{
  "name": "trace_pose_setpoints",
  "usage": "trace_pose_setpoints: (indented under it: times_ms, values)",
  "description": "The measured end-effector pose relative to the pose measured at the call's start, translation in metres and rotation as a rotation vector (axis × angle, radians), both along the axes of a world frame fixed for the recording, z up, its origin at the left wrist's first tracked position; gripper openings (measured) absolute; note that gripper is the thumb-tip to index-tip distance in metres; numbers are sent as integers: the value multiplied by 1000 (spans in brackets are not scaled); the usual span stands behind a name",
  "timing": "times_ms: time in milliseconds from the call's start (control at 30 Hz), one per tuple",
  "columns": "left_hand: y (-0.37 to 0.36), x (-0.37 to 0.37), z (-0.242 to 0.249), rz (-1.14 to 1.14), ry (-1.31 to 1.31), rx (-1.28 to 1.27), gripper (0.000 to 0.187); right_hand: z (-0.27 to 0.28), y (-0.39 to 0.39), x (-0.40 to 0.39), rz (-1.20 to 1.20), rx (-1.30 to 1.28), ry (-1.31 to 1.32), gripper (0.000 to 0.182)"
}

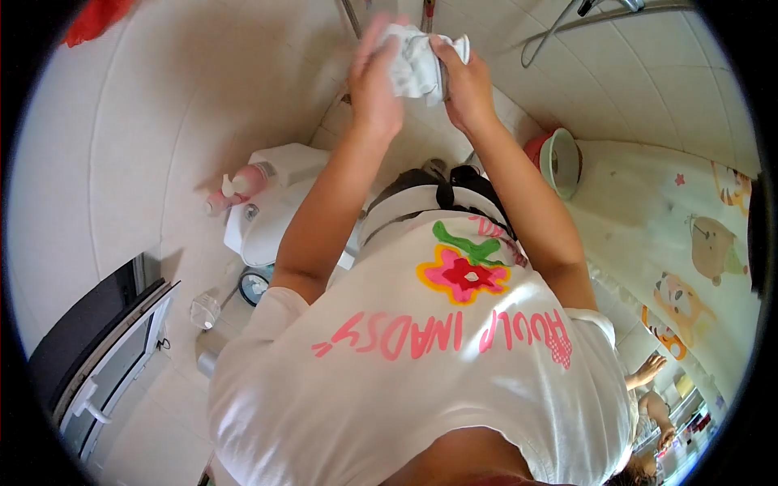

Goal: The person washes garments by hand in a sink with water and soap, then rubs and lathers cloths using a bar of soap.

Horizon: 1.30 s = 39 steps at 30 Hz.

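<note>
A crumpled white cloth is held up at the top middle of the head view. My right hand is closed on its right side, with the thumb on top near a pale rounded edge. Against the cloth's left side is my left hand, its fingers smeared by motion, so their grip is unclear. Folds of the cloth hide part of what lies between the hands.
A white toilet with pink bottles on it stands at left. Nested basins and a patterned curtain are at right. A window is at lower left. A mirror reflects a person at lower right.
</note>
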<state>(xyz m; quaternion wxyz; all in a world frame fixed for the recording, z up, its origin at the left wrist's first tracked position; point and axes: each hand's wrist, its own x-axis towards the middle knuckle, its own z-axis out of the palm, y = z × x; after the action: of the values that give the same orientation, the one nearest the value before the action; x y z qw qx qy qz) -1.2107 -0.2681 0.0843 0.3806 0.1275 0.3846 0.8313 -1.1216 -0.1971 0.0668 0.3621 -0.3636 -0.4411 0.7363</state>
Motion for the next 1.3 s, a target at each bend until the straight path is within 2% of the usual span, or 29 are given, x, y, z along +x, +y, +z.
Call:
trace_pose_setpoints:
  times_ms: [67, 100, 200, 233, 333, 367, 467, 500, 600, 633, 733, 767, 833, 900, 967, 1067, 1100, 1200, 1233, 1300]
  values:
    - [3, 12, -5, -65, 162, -122, 36, 4, -9, -10, 1, 220, -261, 27]
    - [5, 10, -4, -37, 42, -150, 32, 10, -19, -13, -7, 299, -278, 33]
    - [1, 4, -10, -4, 23, -137, 34, 26, -27, -17, 105, 606, -391, 32]
    - [0, 3, -10, 7, 19, -132, 35, 16, -19, -22, 48, 646, -374, 34]
    - [-5, 25, -2, 102, 264, -157, 34, 21, 0, -33, -55, 534, -375, 34]
    - [-4, 24, -2, 127, 294, -130, 34, 28, -7, -34, -69, 600, -394, 32]
    - [-4, -2, -10, 48, -184, 14, 36, 27, -27, -34, 39, 973, -320, 29]
    - [-5, -11, -25, -72, -354, 80, 35, 37, -27, -31, 126, 1064, -301, 28]
    - [-9, -21, -38, -270, -504, 44, 36, 39, -2, -27, 261, 1388, -245, 23]
    - [-12, -23, -46, -324, -551, 31, 35, 52, -5, -24, 299, 1137, -216, 28]
    - [-15, -14, -36, -235, -656, -25, 35, 72, -8, -23, 254, 760, -78, 27]
    - [-16, -15, -44, -282, -654, 43, 35, 74, -5, -22, 354, 595, 71, 23]
    - [-19, -22, -51, -502, -691, 417, 33, 97, -9, -11, 524, 446, 60, 21]
    - [-20, -21, -55, -574, -680, 505, 30, 100, -10, -10, 645, 271, 67, 22]
    - [-19, -11, -49, -500, -632, 312, 26, 82, -8, -16, 718, 79, 89, 26]
    - [-18, -7, -49, -479, -392, 221, 24, 62, 3, -6, 582, 64, 17, 33]
    - [-18, -7, -47, -475, -389, 240, 25, 58, 7, -4, 548, 112, 32, 40]
    - [-22, -4, -24, -470, -382, 293, 29, 65, 17, 13, 593, -68, 141, 42]
    - [-23, -2, -16, -398, -364, 167, 30, 64, 22, 18, 650, -102, 140, 44]
    - [-23, 1, -4, -445, -350, 190, 32, 61, 26, 21, 643, -301, 226, 43]
